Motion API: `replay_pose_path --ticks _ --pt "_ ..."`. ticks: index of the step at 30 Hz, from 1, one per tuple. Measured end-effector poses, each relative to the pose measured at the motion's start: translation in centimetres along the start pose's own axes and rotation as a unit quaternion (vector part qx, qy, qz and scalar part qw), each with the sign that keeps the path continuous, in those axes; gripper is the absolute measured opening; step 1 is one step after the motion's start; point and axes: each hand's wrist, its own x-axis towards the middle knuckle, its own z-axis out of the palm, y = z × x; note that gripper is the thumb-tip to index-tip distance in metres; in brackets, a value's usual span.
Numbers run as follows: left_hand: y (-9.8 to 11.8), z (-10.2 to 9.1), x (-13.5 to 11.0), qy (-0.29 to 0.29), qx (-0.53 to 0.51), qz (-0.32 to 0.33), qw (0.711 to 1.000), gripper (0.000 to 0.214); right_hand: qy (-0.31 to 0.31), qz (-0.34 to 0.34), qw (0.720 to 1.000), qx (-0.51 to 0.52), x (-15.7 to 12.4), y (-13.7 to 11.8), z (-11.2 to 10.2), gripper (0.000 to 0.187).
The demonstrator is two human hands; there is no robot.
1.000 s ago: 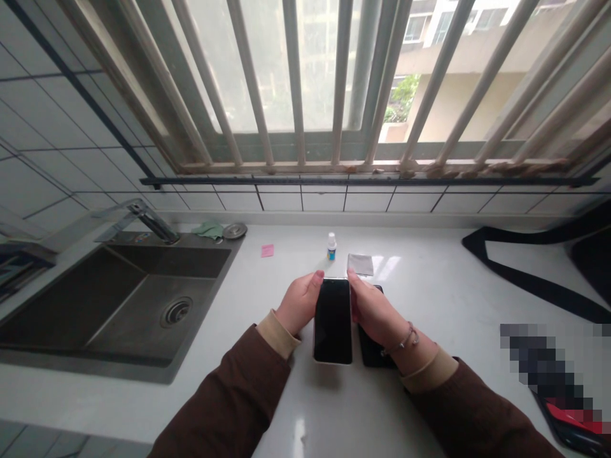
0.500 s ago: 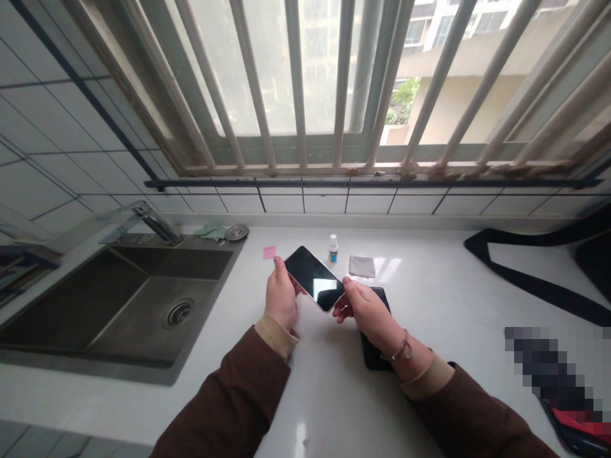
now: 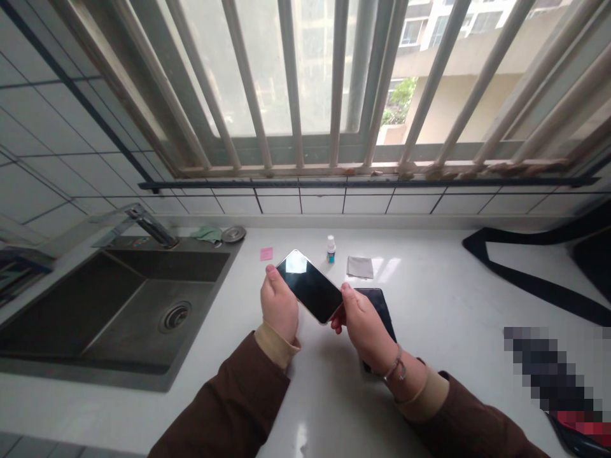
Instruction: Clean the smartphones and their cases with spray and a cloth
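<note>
A smartphone (image 3: pixel 311 292) with a dark screen is held above the counter, tilted so that window light shines off its upper left end. My left hand (image 3: pixel 278 305) grips its left end, thumb along the edge. Closed on the lower right end is my right hand (image 3: pixel 365 321), with the thumb on the rim and fingers beneath. Under my right wrist lies a black flat device (image 3: pixel 379 305), partly covered by the hand. Beyond the phone stand a small white-capped bottle (image 3: pixel 331 250) and a folded grey cloth (image 3: pixel 359 267). A pink slip (image 3: pixel 266 254) lies past my left thumb.
To the left is a steel sink (image 3: pixel 200 343) with a faucet (image 3: pixel 153 226), a green cloth (image 3: pixel 208 234) and a round metal drain cover (image 3: pixel 233 235). A black strap (image 3: pixel 529 280) lies at right, near a blurred-out dark and red object (image 3: pixel 558 375). A barred window rises behind the counter (image 3: pixel 443 318).
The phone has tilted, so the window's reflection has moved from its lower right part to its upper left end. Both hands still hold it, slightly lower and nearer.
</note>
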Motion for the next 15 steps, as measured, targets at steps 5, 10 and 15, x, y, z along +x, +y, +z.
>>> replay_pose_path --ticks 5,10,15 --pt "-0.1 0.3 -0.1 0.001 -0.003 0.004 1.0 0.077 0.005 -0.008 1.0 -0.017 0.1 0.0 -0.2 0.076" --pt "-0.1 0.2 -0.3 -0.003 -0.001 -0.003 1.0 0.075 0.016 0.002 0.999 -0.043 -0.2 -0.7 -0.2 0.081" --pt "-0.2 0.3 -0.2 -0.016 -0.041 -0.006 0.999 0.072 0.008 -0.012 0.999 -0.044 -0.4 -1.0 -0.2 0.08"
